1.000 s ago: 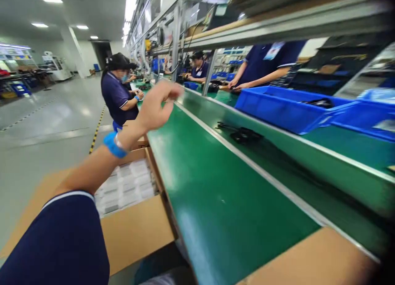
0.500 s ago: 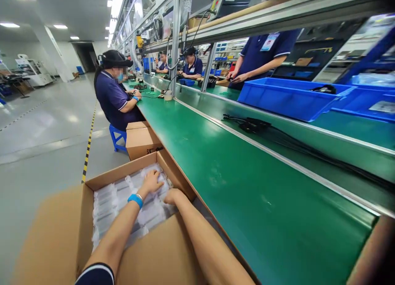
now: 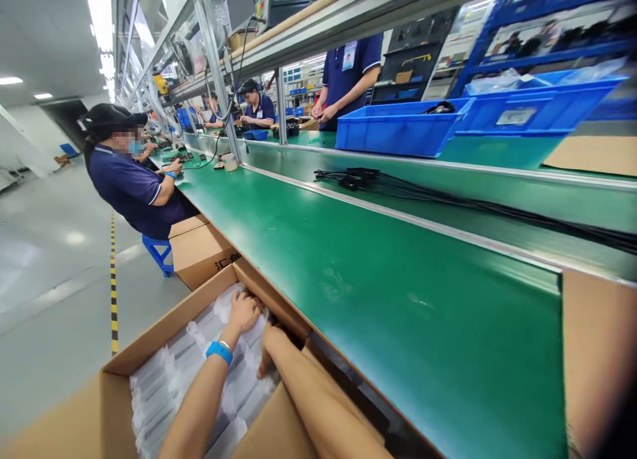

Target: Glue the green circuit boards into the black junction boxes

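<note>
An open cardboard box (image 3: 164, 321) stands against the bench edge, filled with rows of white-wrapped packs (image 3: 166, 389). My left hand (image 3: 245, 311), a blue band on its wrist, rests on the packs near the far corner. Its fingers are bent and slightly apart over the wrapping, and no item shows in its grasp. Just right of it, my right hand (image 3: 269, 345) reaches down between the packs and the box's bench-side wall. Its thumb points down against the wrapping. The other fingers are hidden, so any hold is out of sight.
The green bench (image 3: 348, 260) runs along my right. Black cables (image 3: 423, 190) lie beyond its metal rail, near blue bins (image 3: 398, 127). A closed carton (image 3: 199, 250) and a seated co-worker (image 3: 132, 180) are ahead. A raised box flap (image 3: 279, 422) is beneath my right forearm.
The view has turned right and the box appears lower left. My left fingers have bent more over the packs. My right hand has gone deeper beside them, its thumb now pointing down.
</note>
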`<action>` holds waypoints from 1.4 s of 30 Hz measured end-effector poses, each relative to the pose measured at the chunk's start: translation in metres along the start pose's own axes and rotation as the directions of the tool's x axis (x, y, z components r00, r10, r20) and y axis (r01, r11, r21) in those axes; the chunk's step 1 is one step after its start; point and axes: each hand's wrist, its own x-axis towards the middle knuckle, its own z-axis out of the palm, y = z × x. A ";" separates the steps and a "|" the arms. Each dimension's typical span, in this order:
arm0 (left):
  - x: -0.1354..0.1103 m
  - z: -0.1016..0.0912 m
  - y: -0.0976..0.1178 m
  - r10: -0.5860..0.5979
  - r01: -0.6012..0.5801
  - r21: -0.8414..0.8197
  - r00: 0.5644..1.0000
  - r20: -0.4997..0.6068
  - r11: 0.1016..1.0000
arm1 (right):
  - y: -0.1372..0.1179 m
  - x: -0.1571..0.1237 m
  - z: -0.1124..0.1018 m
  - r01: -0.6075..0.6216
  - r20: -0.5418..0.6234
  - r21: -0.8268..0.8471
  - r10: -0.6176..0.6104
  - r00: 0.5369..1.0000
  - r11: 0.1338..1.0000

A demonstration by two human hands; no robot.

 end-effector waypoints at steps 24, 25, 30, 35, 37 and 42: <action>0.015 -0.223 0.078 -0.096 -0.041 -0.216 0.804 -0.587 0.976 | 0.017 -0.184 -0.195 0.276 -0.312 -0.351 -0.390 0.867 0.895; 0.029 -0.220 0.105 -0.043 -0.084 -0.196 0.822 -0.568 0.977 | 0.042 -0.190 -0.199 0.234 -0.332 -0.352 -0.354 0.874 0.907; 0.092 -0.182 0.239 0.192 -0.276 -0.136 0.878 -0.438 0.951 | 0.175 -0.196 -0.203 0.033 -0.410 -0.280 -0.151 0.900 0.959; 0.112 -0.181 0.292 0.305 -0.376 -0.097 0.855 -0.419 0.921 | 0.264 -0.215 -0.197 -0.008 -0.479 -0.134 -0.058 0.876 0.991; 0.101 -0.188 0.295 0.332 -0.410 -0.089 0.833 -0.443 0.908 | 0.281 -0.230 -0.194 -0.025 -0.500 -0.078 -0.018 0.866 0.997; 0.023 -0.170 0.306 0.629 -0.687 -0.058 0.693 -0.353 0.725 | 0.312 -0.265 -0.186 0.044 -0.517 0.019 -0.027 0.856 0.999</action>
